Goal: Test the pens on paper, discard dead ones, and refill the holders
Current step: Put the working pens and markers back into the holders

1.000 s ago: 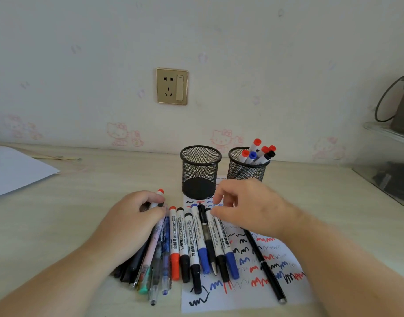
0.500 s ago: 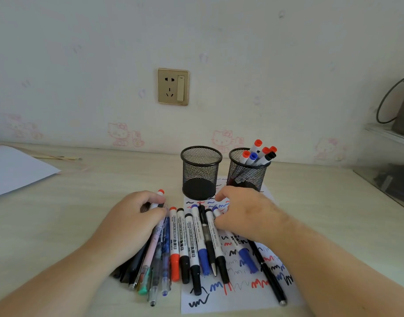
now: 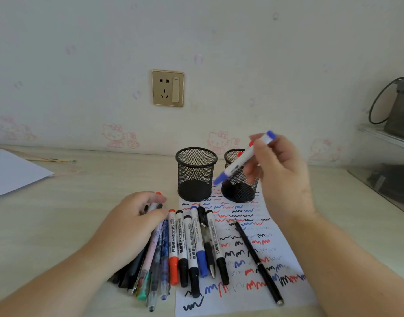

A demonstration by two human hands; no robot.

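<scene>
My right hand (image 3: 281, 177) holds a blue whiteboard marker (image 3: 239, 161) up in the air, tilted, in front of the right mesh holder (image 3: 238, 191). That holder has markers in it, mostly hidden behind the hand; a red tip shows. Beside it on the left, the other mesh holder (image 3: 196, 173) stands with nothing inside. My left hand (image 3: 130, 227) presses flat on a bundle of pens (image 3: 155, 259). Several capped whiteboard markers (image 3: 191, 243) lie side by side, partly on the scribbled test paper (image 3: 246, 248). A slim black pen (image 3: 257, 259) lies across the paper.
A white sheet (image 3: 11, 172) lies at the far left of the desk, with a thin stick (image 3: 50, 159) behind it. A glass shelf (image 3: 386, 138) with dark items stands at the right. A wall socket (image 3: 168, 88) is on the wall behind.
My right hand has picked the blue marker out of the row and lifted it up and right toward the right holder. My left hand has stayed on the pen bundle.
</scene>
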